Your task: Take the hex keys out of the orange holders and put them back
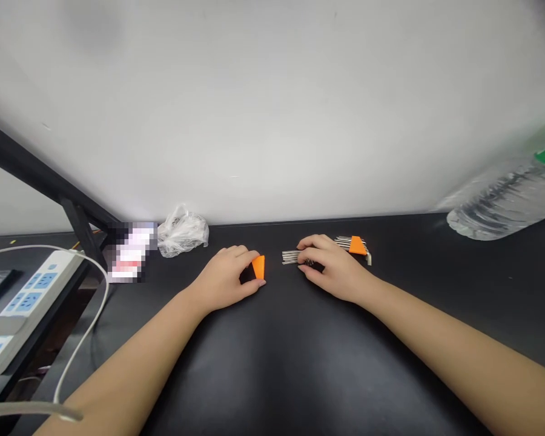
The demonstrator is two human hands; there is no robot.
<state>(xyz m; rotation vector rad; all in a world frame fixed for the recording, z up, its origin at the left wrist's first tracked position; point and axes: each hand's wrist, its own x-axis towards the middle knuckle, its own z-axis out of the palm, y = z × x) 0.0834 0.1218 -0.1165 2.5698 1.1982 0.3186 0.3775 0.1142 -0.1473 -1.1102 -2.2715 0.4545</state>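
My left hand [229,275] pinches an orange hex key holder [259,267] between thumb and fingers, low over the black table. To its right, my right hand [329,263] is closed over a bundle of hex keys [290,257]. Their straight silver ends point left toward the orange holder, with a gap between them. My fingers hide the other ends of the keys. Just behind my right hand lies a second set of hex keys [344,242], seated in another orange holder [357,245], a bent end sticking out at its right.
A crumpled clear plastic bag [182,231] lies by the wall, beside a blurred-out object [131,253]. At the left are a white power strip [36,297], a pale cable [100,303] and a black metal frame [79,224]. A large clear bottle [504,197] lies at the right.
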